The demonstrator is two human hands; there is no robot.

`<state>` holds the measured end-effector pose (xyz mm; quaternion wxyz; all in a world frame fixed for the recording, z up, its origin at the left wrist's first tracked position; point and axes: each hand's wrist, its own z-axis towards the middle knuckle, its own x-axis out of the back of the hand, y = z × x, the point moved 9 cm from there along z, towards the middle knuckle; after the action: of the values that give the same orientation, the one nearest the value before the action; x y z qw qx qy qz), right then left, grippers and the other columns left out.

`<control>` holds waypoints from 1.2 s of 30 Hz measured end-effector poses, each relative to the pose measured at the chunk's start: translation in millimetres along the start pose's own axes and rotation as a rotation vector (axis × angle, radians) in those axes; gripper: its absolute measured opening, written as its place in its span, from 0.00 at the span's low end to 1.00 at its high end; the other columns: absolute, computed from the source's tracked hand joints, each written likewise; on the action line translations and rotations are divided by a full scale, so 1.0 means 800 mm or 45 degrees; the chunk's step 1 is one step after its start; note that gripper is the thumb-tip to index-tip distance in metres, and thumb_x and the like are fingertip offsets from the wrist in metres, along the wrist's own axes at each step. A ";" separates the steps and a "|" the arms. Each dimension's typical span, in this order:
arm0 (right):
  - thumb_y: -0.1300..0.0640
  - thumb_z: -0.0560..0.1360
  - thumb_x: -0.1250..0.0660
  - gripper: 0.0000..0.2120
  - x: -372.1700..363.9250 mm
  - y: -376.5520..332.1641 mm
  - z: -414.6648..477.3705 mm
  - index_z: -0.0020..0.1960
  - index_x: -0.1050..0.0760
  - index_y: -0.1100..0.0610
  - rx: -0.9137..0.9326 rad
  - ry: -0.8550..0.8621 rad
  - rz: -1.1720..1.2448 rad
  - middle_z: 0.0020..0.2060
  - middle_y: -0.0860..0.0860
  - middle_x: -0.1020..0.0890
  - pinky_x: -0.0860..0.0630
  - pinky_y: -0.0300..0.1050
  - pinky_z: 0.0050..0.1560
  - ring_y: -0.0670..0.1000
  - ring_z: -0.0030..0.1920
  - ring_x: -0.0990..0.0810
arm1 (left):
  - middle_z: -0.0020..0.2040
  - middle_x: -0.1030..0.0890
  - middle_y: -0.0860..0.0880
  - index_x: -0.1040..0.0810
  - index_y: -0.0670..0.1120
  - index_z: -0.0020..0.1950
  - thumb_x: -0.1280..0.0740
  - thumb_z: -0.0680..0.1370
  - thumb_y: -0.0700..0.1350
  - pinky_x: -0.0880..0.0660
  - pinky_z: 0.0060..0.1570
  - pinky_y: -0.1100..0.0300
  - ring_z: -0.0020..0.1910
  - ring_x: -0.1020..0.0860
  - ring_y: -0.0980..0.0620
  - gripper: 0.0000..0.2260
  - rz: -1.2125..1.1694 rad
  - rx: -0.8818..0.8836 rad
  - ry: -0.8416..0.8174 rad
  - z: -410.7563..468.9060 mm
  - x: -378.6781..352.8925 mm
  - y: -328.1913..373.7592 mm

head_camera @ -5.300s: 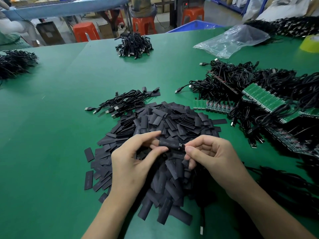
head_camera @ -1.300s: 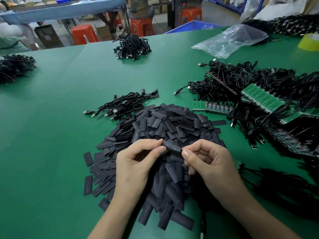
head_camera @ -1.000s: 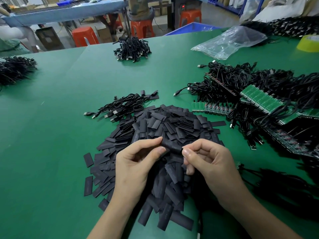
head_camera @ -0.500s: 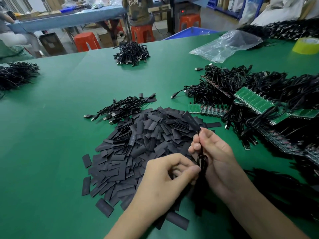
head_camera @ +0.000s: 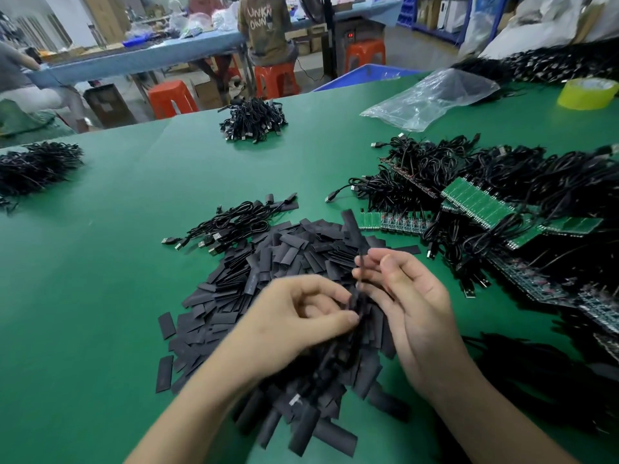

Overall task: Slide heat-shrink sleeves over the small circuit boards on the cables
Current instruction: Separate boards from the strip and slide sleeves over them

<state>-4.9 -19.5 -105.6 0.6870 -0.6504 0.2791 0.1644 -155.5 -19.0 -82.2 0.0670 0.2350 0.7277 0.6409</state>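
A black cable (head_camera: 358, 296) with a black heat-shrink sleeve (head_camera: 351, 226) on its upper end stands upright between my hands. My right hand (head_camera: 402, 296) pinches the cable just below the sleeve. My left hand (head_camera: 301, 316) pinches the same cable lower down with thumb and curled fingers. The board is hidden inside the sleeve. Under both hands lies a big heap of loose flat black sleeves (head_camera: 268, 279) on the green table (head_camera: 100, 262).
Sleeved cables (head_camera: 234, 222) lie behind the heap. Tangled cables with green circuit board strips (head_camera: 479, 205) fill the right side. Cable bundles (head_camera: 251, 123) sit at the back and far left (head_camera: 33, 165). A plastic bag (head_camera: 432, 98) and yellow tape roll (head_camera: 588, 93) are far right.
The sleeved cable went from lying level between my hands to standing upright. My left hand slid down the cable, while my right hand kept its pinch near the sleeve. The view tilted up.
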 end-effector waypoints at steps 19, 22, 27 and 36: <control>0.50 0.78 0.38 0.12 0.017 -0.017 -0.002 0.42 0.18 0.51 0.119 0.098 -0.234 0.35 0.49 0.24 0.29 0.40 0.37 0.47 0.37 0.28 | 0.57 0.17 0.44 0.16 0.48 0.62 0.29 0.80 0.51 0.22 0.54 0.47 0.55 0.19 0.41 0.13 1.456 -0.085 0.784 0.150 0.222 0.033; 0.48 0.80 0.40 0.15 0.022 -0.027 -0.002 0.41 0.19 0.50 0.206 0.137 -0.177 0.35 0.48 0.25 0.29 0.40 0.36 0.46 0.36 0.28 | 0.53 0.17 0.50 0.15 0.52 0.58 0.29 0.79 0.52 0.21 0.52 0.51 0.50 0.18 0.49 0.10 1.314 -0.394 0.755 0.110 0.144 0.051; 0.49 0.83 0.43 0.18 0.035 -0.053 0.004 0.40 0.21 0.52 0.354 0.206 -0.156 0.33 0.48 0.24 0.30 0.39 0.34 0.46 0.35 0.28 | 0.53 0.19 0.57 0.15 0.57 0.59 0.30 0.79 0.56 0.26 0.59 0.51 0.56 0.25 0.55 0.11 1.191 -0.597 0.107 0.052 -0.032 0.040; 0.39 0.77 0.34 0.12 0.034 -0.070 0.015 0.44 0.23 0.46 -0.048 -0.312 -2.129 0.41 0.44 0.19 0.22 0.50 0.50 0.46 0.44 0.21 | 0.47 0.26 0.57 0.22 0.56 0.53 0.37 0.79 0.65 0.31 0.53 0.57 0.55 0.27 0.53 0.14 1.281 -0.440 0.154 0.011 -0.089 0.011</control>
<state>51.9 -17.4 -76.9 0.5971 -0.6317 -0.3734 -0.3240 -87.3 -40.7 -89.3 -0.2529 0.5029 0.4116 0.7167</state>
